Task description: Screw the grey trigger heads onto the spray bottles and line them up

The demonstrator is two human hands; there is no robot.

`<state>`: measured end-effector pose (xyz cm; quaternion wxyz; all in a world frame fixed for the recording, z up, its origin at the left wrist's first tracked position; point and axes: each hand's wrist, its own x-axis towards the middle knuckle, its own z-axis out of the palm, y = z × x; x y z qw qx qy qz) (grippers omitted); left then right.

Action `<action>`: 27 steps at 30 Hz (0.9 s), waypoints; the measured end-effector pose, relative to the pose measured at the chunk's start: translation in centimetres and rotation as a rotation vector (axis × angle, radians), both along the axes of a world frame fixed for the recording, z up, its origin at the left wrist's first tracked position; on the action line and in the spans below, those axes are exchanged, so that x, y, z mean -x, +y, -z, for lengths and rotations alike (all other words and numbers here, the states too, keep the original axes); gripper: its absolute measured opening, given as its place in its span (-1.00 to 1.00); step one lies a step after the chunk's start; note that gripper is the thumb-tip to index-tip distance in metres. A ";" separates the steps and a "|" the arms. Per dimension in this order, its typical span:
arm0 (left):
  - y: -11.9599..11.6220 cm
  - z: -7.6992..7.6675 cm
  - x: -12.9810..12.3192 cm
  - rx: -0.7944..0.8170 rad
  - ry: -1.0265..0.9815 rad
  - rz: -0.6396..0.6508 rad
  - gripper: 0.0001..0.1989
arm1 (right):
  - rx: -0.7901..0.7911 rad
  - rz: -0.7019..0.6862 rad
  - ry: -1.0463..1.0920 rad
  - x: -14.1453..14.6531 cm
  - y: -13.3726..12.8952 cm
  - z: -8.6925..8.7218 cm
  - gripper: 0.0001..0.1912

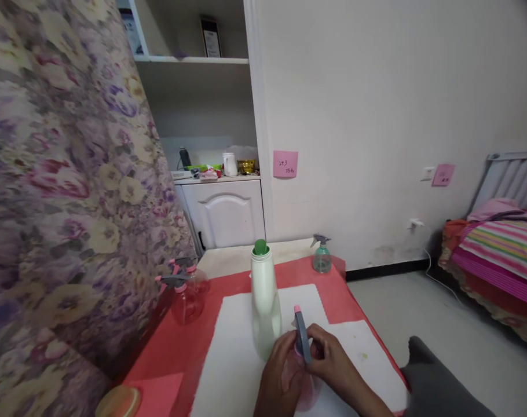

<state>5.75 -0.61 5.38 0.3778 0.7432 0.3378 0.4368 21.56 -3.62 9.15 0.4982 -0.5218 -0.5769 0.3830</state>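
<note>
Closest to the camera, the left hand (pixel 280 376) wraps the pink spray bottle (pixel 307 392) at the lower centre of the frame, seemingly to steady it while the right hand (pixel 335 360) grasps its grey trigger head (pixel 304 339). Rounded and translucent, the bottle appears roughly upright, its nozzle tip (pixel 297 309) pink.

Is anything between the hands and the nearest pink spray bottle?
Nothing visible: the left hand is on the pink spray bottle, the right hand at its grey spray head. The pale green bottle stands just beyond, not between.
</note>
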 end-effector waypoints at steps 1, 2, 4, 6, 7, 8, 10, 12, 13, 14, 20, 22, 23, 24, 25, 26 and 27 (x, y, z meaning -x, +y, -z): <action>0.0 -0.3 0.0 -0.007 -0.015 0.003 -0.53 | -0.003 0.009 0.008 0.1 0.1 0.3 -0.77; -0.1 -0.7 -0.2 -0.007 -0.029 -0.003 -0.55 | -0.005 0.019 0.015 0.2 0.1 0.6 -0.75; -0.3 -1.6 -0.7 0.006 -0.037 -0.030 -0.63 | -0.017 0.051 0.019 0.5 0.2 1.2 -0.76; -0.5 -2.7 -1.3 0.026 -0.036 -0.058 -0.74 | -0.024 0.072 0.010 0.6 0.2 1.6 -0.80; -0.6 -3.2 -1.5 0.038 -0.037 -0.067 -0.80 | -0.029 0.082 -0.002 0.6 0.1 1.9 -0.80; -0.7 -3.6 -1.7 0.048 -0.036 -0.076 -0.84 | -0.040 0.095 -0.017 0.6 -0.1 2.1 -0.78; -0.8 -4.0 -1.9 0.066 -0.028 -0.096 -0.90 | -0.080 0.118 -0.045 0.6 -0.4 2.7 -0.67; -0.8 -4.0 -2.0 0.080 -0.016 -0.111 -0.91 | -0.127 0.119 -0.055 0.5 -0.7 3.6 -0.47; -0.7 -3.9 -2.0 0.085 -0.018 -0.126 -0.92 | -0.138 0.102 -0.046 0.6 -0.7 4.1 -0.38; -0.7 -3.8 -2.0 0.087 -0.023 -0.141 -0.92 | -0.137 0.079 -0.028 0.7 -0.7 4.7 -0.32; -0.4 -3.0 -2.2 0.042 -0.007 -0.176 -0.92 | -0.153 0.020 0.126 1.8 -0.3 6.1 -0.47; -0.4 -2.6 -2.1 0.026 -0.005 -0.194 -0.92 | -0.150 0.026 0.134 2.0 -0.4 5.9 -0.53; -0.5 -2.5 -2.1 0.024 -0.016 -0.200 -0.92 | -0.144 0.039 0.135 2.0 -0.4 5.7 -0.55; -0.5 -2.4 -2.1 0.028 -0.033 -0.198 -0.92 | -0.138 0.052 0.138 1.9 -0.5 5.5 -0.55; -0.5 -2.4 -2.1 0.042 -0.049 -0.183 -0.92 | -0.135 0.053 0.150 1.9 -0.6 5.3 -0.54; -0.5 -2.5 -2.0 0.060 -0.058 -0.162 -0.91 | -0.133 0.040 0.169 1.8 -0.7 5.1 -0.52; -0.5 -2.7 -2.0 0.076 -0.057 -0.134 -0.91 | -0.128 0.015 0.189 1.6 -0.8 4.8 -0.49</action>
